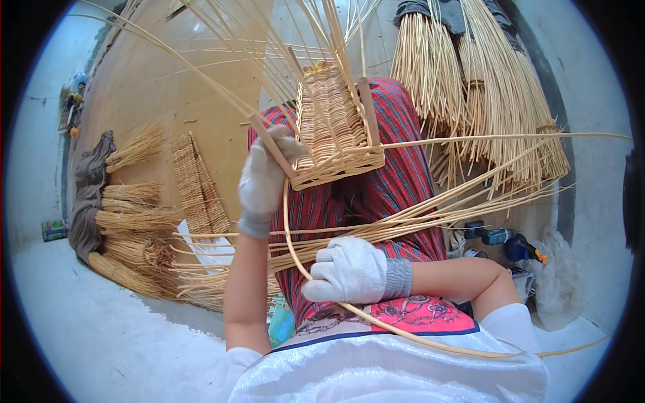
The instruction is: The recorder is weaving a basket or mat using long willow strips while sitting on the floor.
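A partly woven wicker basket [330,111] rests on my knees, with wooden slats at its corners and long loose canes rising from its far side. My left hand [264,176], in a whitish knit glove, is closed at the basket's near left corner, by a wooden slat [271,144]. Its fingertips are partly hidden and blurred. My right hand [349,270], gloved too, lies in front of my lap, closed round a long wicker cane [290,232]. This cane runs from the basket's near left corner through the hand, then off to the lower right.
Several loose canes [410,221] lie across my lap. Thick cane bundles [484,94] stand at the right, and shorter bundles [134,221] lie at the left near a flat woven panel [198,185]. Bottles [521,248] and a plastic bag [559,275] sit at the right.
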The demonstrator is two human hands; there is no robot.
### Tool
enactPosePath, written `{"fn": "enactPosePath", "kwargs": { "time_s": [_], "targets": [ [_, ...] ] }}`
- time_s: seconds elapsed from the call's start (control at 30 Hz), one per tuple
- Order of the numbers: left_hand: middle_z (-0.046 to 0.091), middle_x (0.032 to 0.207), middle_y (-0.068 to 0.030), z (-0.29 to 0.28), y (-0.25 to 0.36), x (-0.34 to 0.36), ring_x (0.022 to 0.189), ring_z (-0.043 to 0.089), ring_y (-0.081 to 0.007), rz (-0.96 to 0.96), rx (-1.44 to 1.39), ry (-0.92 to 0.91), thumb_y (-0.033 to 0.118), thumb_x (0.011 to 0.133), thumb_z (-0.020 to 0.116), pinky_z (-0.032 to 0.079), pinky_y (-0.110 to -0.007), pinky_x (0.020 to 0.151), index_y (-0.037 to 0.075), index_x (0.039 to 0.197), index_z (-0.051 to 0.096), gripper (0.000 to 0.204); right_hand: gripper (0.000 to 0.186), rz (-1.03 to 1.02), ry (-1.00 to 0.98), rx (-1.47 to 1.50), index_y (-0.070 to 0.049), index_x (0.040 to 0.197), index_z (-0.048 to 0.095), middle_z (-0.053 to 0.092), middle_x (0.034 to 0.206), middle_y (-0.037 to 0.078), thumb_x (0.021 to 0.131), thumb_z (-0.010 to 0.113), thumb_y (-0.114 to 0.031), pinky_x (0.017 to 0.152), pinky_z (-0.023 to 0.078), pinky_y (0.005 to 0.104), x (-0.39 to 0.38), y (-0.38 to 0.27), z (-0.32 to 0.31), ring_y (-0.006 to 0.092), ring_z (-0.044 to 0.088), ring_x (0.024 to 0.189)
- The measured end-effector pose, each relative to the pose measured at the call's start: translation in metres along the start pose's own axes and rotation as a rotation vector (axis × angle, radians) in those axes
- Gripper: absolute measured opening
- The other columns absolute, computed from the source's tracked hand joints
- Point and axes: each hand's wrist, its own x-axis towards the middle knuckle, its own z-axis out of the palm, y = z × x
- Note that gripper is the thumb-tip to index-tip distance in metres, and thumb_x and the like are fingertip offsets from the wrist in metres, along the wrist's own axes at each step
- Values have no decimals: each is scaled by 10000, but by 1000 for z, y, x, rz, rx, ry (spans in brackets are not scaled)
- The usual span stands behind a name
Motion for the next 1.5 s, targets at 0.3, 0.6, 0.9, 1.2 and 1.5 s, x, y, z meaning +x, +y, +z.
{"fn": "enactPosePath", "kwargs": {
  "time_s": [0.3,0.6,0.9,1.2,1.5],
  "targets": [
    [296,509,47,19,-26,5,400,243,-112,-102,-116,197,883,973,378,217,-300,369,161,664,453,789,203,337,31,-334,-139,747,627,617,683,40,861,782,-205,495,458,373,-42,6,-59,196,602,580],
    [625,824,-55,1,-31,-1,777,600,-191,-62,-185,-32,855,981,394,522,-374,784,99,904,603,788,261,736,952,357,-60,799,611,621,804,-55,932,810,43,756,561,232,-81,108,-25,30,568,756],
    [704,1201,-70,-5,-42,-17,1270,617,-177,-95,241,-130,20,857,895,438,-398,1200,68,1207,537,503,235,908,985,336,-83,860,643,700,824,-10,904,844,30,771,563,238,-82,106,-32,51,627,782],
    [699,1136,-43,3,-49,-17,1062,674,-129,-79,225,-44,3,848,897,563,-326,1032,26,1251,549,533,204,553,614,-262,-71,868,608,694,985,117,899,726,92,811,555,396,-58,20,-15,298,682,936],
    [664,972,29,9,-59,-13,922,615,-60,-81,71,80,17,921,848,573,-265,886,1,1190,632,345,485,555,313,-96,-56,1470,576,670,1355,242,996,669,-12,1017,553,388,73,105,-65,442,691,1194]
  ]
}}
